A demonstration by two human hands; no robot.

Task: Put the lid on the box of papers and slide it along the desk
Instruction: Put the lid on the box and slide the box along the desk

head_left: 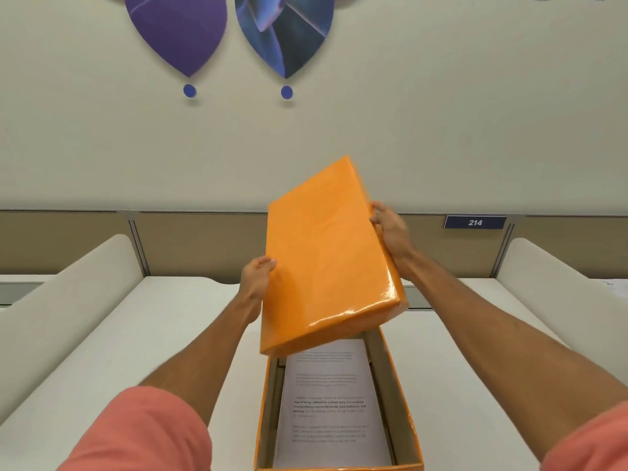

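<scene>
A glossy orange lid hangs tilted in the air above the far end of an open orange box. My left hand grips the lid's left long edge. My right hand grips its right long edge, further back. The lid's near end is lower and overlaps the box's far rim. Inside the box lies a stack of printed white papers. The box rests on the white desk, close to me and slightly right of centre.
Rounded cream dividers stand at the left and right of the desk. A beige partition with a blue "214" sign runs along the back. Purple and blue leaf shapes hang on the wall above.
</scene>
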